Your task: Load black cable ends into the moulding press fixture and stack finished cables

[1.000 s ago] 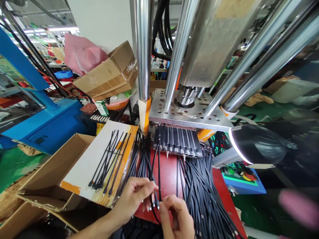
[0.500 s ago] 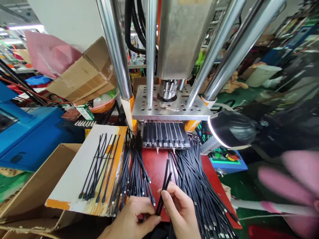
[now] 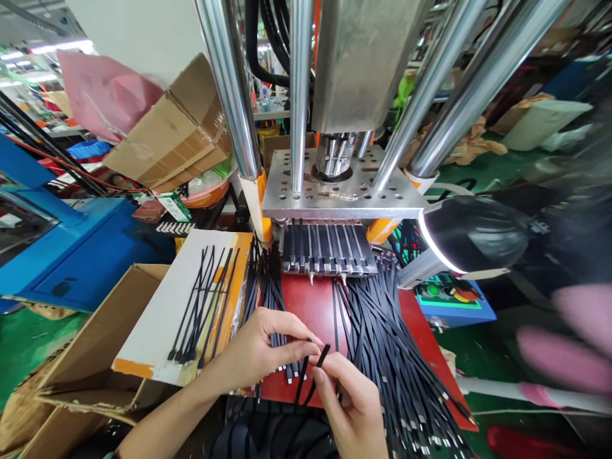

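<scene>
Over the front of the red work surface (image 3: 319,305), both hands pinch a short, flat black cable (image 3: 302,381), bent so two strands hang side by side. My left hand (image 3: 275,343) grips its upper part between thumb and fingertips. Close by on the right, my right hand (image 3: 352,394) has thumb and fingers closed on the other strand. The cable's ends are partly hidden by fingers. Beyond the hands, a metal fixture (image 3: 329,268) under the press plate (image 3: 342,203) holds a row of black cables. A heap of cables with silver plugs (image 3: 382,338) lies to the right.
Another bundle of cables (image 3: 271,294) lies left of the red surface. Beside it, a white board (image 3: 157,312) carries several cables. A cardboard box (image 3: 90,363) stands at left. A black lamp (image 3: 473,233) and a blurred pink fan (image 3: 568,357) are at right.
My left hand has moved up and forward to the cable's upper end, from its lower part. The cable's raised ends now hang lower. The view has shifted slightly.
</scene>
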{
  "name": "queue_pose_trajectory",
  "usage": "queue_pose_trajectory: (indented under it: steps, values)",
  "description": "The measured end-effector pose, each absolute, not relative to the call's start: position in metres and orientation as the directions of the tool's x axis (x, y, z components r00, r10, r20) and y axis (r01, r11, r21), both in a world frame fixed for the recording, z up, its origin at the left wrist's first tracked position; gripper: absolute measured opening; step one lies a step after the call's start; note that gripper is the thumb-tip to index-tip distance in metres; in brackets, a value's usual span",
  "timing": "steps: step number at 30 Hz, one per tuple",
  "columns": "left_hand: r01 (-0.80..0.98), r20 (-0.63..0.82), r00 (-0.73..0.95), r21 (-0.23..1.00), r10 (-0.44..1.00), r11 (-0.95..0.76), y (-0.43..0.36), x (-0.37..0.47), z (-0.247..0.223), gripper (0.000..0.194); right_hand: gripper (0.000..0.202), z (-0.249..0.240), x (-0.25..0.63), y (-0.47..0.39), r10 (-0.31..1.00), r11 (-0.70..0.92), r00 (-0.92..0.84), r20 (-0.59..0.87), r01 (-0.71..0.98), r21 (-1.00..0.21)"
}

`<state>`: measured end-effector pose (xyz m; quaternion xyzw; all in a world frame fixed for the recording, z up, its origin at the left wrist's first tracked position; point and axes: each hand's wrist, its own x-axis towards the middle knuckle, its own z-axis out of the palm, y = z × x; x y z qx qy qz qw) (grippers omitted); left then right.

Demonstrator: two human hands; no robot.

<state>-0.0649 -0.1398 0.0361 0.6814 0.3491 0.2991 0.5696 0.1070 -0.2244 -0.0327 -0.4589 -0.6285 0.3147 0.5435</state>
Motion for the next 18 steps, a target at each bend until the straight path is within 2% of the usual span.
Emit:
queue_pose_trajectory:
  steps: [5,11,14,18]
  values:
    - [-0.052,-0.074,0.532,0.991,0.843,0.119,-0.143,-0.055,0.024,0.027,0.023,-0.025,0.112,-0.223,0.91,0.392,0.024,0.413,0.27,-0.879]
    - [-0.289,-0.029,0.552,0.931,0.833,0.224,-0.136,-0.043,0.008,0.03,0.018,-0.016,0.115,-0.223,0.92,0.36,0.039,0.389,0.304,-0.882]
    - [-0.315,0.077,0.494,0.944,0.866,0.096,-0.135,-0.041,0.01,0.019,0.02,-0.018,0.117,-0.222,0.917,0.36,0.056,0.396,0.316,-0.878]
    - [-0.186,0.246,0.405,0.965,0.881,-0.184,-0.135,-0.042,0.017,0.008,0.018,-0.024,0.119,-0.219,0.932,0.332,0.05,0.36,0.289,-0.898]
